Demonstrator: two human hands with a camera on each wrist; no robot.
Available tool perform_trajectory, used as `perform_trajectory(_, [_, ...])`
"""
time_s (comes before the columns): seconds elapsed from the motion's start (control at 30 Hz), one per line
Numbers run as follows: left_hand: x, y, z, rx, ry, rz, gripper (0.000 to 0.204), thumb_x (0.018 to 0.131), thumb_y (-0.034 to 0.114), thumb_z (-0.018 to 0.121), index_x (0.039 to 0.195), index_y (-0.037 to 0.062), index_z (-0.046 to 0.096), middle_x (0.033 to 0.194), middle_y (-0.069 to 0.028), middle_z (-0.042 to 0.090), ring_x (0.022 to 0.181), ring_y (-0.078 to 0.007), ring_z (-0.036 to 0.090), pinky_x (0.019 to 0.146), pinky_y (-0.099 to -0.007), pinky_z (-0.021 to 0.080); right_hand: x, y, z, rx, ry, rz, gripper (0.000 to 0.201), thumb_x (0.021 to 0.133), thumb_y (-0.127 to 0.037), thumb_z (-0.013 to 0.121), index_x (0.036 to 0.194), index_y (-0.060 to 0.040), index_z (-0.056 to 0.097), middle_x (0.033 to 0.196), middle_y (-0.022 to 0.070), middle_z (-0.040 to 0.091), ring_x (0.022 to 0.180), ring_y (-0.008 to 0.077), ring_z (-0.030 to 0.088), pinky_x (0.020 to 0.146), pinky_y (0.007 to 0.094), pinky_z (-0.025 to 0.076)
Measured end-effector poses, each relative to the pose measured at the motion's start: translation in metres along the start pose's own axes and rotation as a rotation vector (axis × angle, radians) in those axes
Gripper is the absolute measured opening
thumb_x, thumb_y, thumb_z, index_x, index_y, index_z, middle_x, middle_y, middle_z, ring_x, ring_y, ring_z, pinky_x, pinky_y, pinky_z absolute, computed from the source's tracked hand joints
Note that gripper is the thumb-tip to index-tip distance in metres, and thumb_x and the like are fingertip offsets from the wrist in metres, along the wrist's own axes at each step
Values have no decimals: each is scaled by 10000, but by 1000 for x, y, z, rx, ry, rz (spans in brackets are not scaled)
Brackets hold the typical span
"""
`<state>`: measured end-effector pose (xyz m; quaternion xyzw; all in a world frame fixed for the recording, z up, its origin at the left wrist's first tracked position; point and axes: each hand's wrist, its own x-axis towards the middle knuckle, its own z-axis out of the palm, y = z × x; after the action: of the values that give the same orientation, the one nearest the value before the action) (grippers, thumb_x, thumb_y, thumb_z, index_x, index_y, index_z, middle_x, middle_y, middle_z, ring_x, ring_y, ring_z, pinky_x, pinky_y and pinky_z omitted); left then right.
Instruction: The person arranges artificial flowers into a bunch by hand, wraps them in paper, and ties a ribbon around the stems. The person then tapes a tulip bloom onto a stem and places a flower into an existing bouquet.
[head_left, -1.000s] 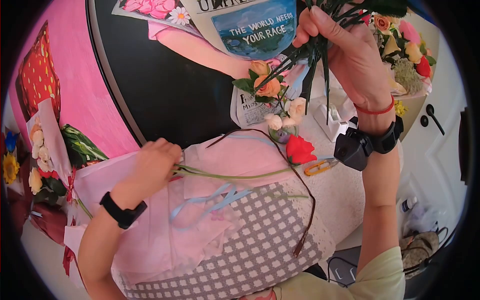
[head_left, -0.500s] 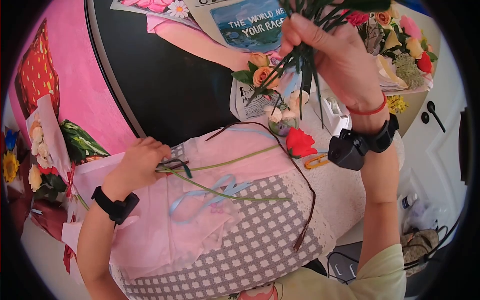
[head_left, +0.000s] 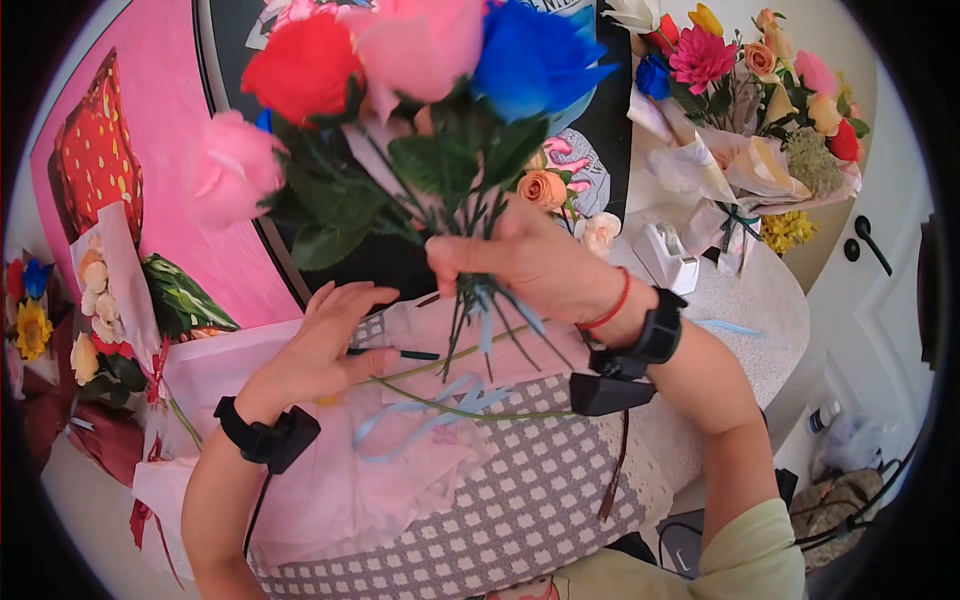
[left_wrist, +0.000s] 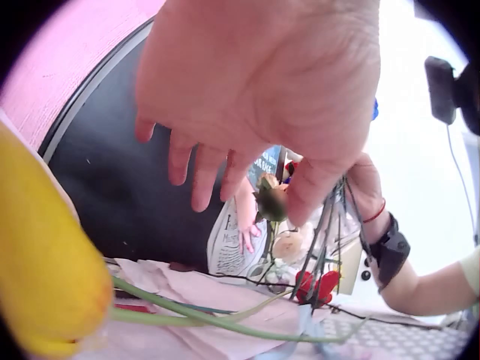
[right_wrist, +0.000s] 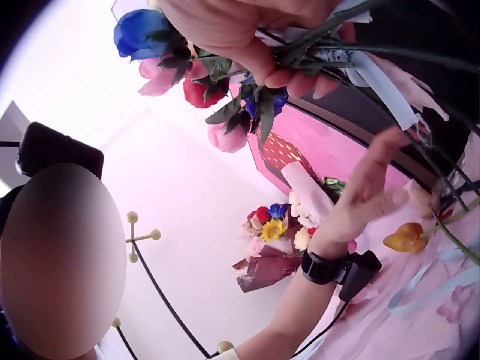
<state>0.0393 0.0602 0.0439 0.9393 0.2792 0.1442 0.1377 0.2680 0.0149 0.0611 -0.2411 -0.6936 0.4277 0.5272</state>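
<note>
The right hand grips the stems of a bunch of roses, held upright above the far edge of the counter: pink, red and blue heads with soft, rounded petals, dark green leaves and thin stems, with a flat pale-blue ribbon among them. The left hand is spread, palm down, fingers parted, above the counter's far left part. Near it are a smooth yellow bud and two long, slightly curved green stems, over thin, creased pink paper. Toward the near edge lies a cloth in grey and white checks. On the far right part stands a white tape dispenser, just beside a bouquet wrapped in pale paper. Past the far edge, a black panel bears a newsprint-like sheet, too small to read, and a blue patch where "RAGE" can be made out. Beyond the left corner, a pink painting shows a red, yellow-dotted shape.
</note>
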Motion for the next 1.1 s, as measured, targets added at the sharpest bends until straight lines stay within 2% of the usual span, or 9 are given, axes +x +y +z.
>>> perform_trajectory(0.07, [3,-2,5,-176,85,12,488,797,247,594,1189,15,421,1153,-138,487,1114,-254,441,1024,-390,194,5,12,8,151,-42,19,111,829,-124,566,789,-24,542,657,10,550,605,92,528,583,224,410])
perform_trajectory(0.13, [7,1,7,-725,239,10,417,851,237,538,1175,-3,430,1145,-105,497,1066,-188,464,977,-322,275,10,19,15,200,-69,32,107,832,-131,563,798,-33,535,675,5,540,610,89,521,583,228,406])
perform_trajectory(0.17, [6,9,3,-747,275,41,345,893,226,488,1146,-6,454,1117,-74,511,1041,-134,447,914,-269,329,12,22,17,209,-75,41,108,834,-134,561,801,-35,533,680,4,535,614,90,519,584,231,407])
perform_trajectory(0.27, [13,8,9,-881,438,87,285,909,196,460,1121,7,476,1088,-58,520,1024,-128,455,910,-284,335,18,22,20,222,-104,55,115,839,-145,563,806,-40,531,691,2,524,624,94,517,590,235,410])
perform_trajectory(0.43, [13,13,7,-892,586,49,212,891,154,500,1046,12,516,1013,-40,547,941,-114,494,841,-273,387,23,26,23,255,-124,96,134,845,-158,564,807,-31,544,690,5,531,617,93,523,579,236,425])
perform_trajectory(0.5, [11,23,5,-863,675,-113,186,877,139,524,1010,11,534,964,-35,563,895,-106,512,799,-260,408,25,25,22,210,-145,91,139,845,-161,566,811,-27,555,692,3,540,602,84,526,557,226,430])
perform_trajectory(0.7, [7,7,-2,-854,712,-45,156,861,132,541,943,0,553,821,-29,584,724,-88,534,666,-239,424,31,22,40,293,-155,80,135,847,-145,567,903,-23,554,739,-5,539,614,59,517,538,207,418])
perform_trajectory(1.0, [-8,23,-25,-638,765,-78,191,872,190,528,941,12,529,785,-19,562,668,-79,512,696,-223,397,39,1,62,410,-143,-39,120,856,-151,549,881,-35,531,746,1,520,594,59,491,518,204,414])
perform_trajectory(1.1, [-9,30,-28,-852,895,-60,224,901,245,467,945,28,498,683,-17,512,579,-92,484,557,-229,417,42,4,78,468,-114,-122,110,861,-137,530,904,-36,522,755,5,517,614,64,494,534,208,419])
